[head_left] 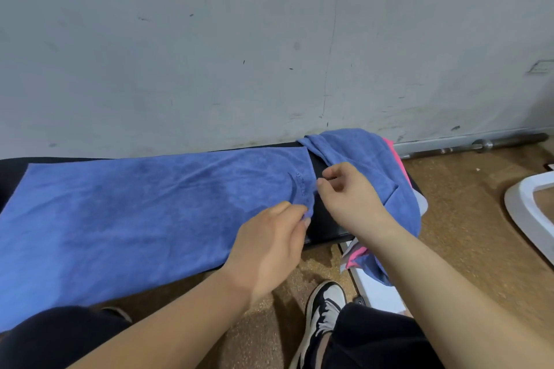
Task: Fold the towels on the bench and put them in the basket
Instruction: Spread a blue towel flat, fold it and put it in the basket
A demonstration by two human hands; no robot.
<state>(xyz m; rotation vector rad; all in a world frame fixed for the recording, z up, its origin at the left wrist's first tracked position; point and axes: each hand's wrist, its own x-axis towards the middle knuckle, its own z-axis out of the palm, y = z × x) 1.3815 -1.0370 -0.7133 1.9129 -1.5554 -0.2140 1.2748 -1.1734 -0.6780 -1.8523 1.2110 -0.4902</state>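
Surface: a black padded bench (pixel 325 226) is set against a scuffed grey wall (pixel 209 54). A brown speckled floor (pixel 464 204) is seen beneath.

A large blue terry towel (pixel 135 213) is spread flat along the bench, unfolded, its near edge draped over the front. A faint embossed mark is seen near its right end. The near right corner is pinched by the left hand (pixel 269 249) between thumb and fingertips. The right hand (pixel 347 198) is held at the towel's right edge with fingers curled. Whether cloth is actually grasped there cannot be told.

At the right end of the bench a second blue towel (pixel 368 156) is heaped, crumpled, over a pink cloth (pixel 395 156). Both are hung over the bench end, partly behind the right forearm.

A steel barbell (pixel 479 145) is laid on the floor along the wall. The rim of a white plastic basket (pixel 521 210) is seen on the floor at far right, well apart from the bench. A black-and-white sneaker (pixel 325 311) is planted below the hands.
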